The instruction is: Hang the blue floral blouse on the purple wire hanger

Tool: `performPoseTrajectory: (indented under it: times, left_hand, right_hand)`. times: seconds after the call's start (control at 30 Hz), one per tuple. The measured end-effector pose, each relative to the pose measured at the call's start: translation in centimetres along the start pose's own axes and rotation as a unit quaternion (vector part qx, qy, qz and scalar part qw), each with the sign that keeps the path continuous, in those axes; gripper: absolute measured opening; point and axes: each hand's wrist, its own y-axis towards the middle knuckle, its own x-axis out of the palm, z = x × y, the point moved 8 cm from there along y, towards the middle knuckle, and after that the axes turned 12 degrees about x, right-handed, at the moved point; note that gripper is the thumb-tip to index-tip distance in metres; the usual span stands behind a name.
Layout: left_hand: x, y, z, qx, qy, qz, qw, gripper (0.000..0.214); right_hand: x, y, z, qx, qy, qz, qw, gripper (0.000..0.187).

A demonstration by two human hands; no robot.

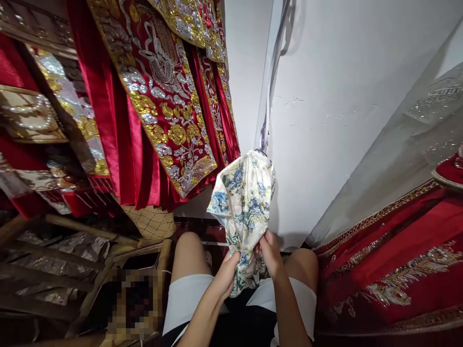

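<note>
A cream cloth with blue flowers [245, 202] hangs in front of me from a hanger or cord near the white wall. My left hand [227, 274] is closed on its lower left part. My right hand [269, 255] is closed on its lower right part, close beside the left. Both hands pinch the fabric just above my knees, which show below in white shorts.
Red garments with gold and silver embroidery [159, 96] hang at the upper left. More red embroidered cloth under clear plastic [398, 255] lies at the right. A bamboo rack [83, 270] and a woven basket [152, 221] stand at the lower left. A white wall [343, 96] rises ahead.
</note>
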Motion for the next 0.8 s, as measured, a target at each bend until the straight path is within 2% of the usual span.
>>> performPoseTrajectory:
  times: [0.1, 0.2, 0.3, 0.4, 0.47, 0.53, 0.6, 0.67, 0.7, 0.73, 0.8]
  left_hand:
    - [0.2, 0.0, 0.8, -0.035, -0.038, -0.012, 0.999, 0.051]
    - [0.5, 0.1, 1.5, -0.064, -0.055, -0.036, 0.996, 0.053]
    - [0.3, 0.3, 0.8, -0.068, -0.047, -0.047, 0.995, 0.051]
    - [-1.5, 1.3, -0.6, -0.039, -0.036, -0.008, 0.999, 0.049]
    - [-3.4, 2.5, -0.8, 0.008, 0.007, 0.03, 0.999, 0.045]
    - [-5.6, 3.7, 0.6, 0.111, 0.091, 0.084, 0.986, 0.044]
    - [-7.5, 3.7, 3.2, 0.253, 0.191, 0.167, 0.933, 0.048]
    - [-7.8, 2.6, 5.0, 0.366, 0.267, 0.211, 0.866, 0.047]
    - [-7.2, 2.2, 5.3, 0.393, 0.295, 0.193, 0.849, 0.044]
    - [-6.0, 2.2, 5.0, 0.4, 0.317, 0.145, 0.848, 0.04]
    - [-2.8, 2.3, 3.6, 0.37, 0.342, 0.011, 0.864, 0.031]
  right_hand:
    - [1.5, -0.2, 0.3, 0.01, -0.011, -0.039, 0.999, 0.037]
    - [2.8, -0.8, 0.8, 0.018, -0.016, -0.067, 0.997, 0.042]
    - [3.3, -1.2, 0.5, 0.013, 0.005, -0.078, 0.997, 0.053]
    - [2.6, -1.2, 0.0, 0.023, 0.047, -0.073, 0.996, 0.06]
    - [1.7, -1.1, -0.1, 0.028, 0.058, -0.07, 0.995, 0.061]
    - [0.7, -1.0, -0.1, 0.033, 0.057, -0.057, 0.996, 0.063]
    - [-0.1, -0.9, 0.2, 0.041, 0.054, -0.039, 0.997, 0.064]
    - [-0.2, -0.8, 0.5, 0.048, 0.05, -0.032, 0.997, 0.062]
    - [0.1, -0.9, 0.6, 0.048, 0.048, -0.038, 0.997, 0.06]
    - [0.6, -0.9, 0.7, 0.047, 0.044, -0.051, 0.997, 0.057]
    - [1.7, -1.2, 0.7, 0.047, 0.035, -0.084, 0.995, 0.049]
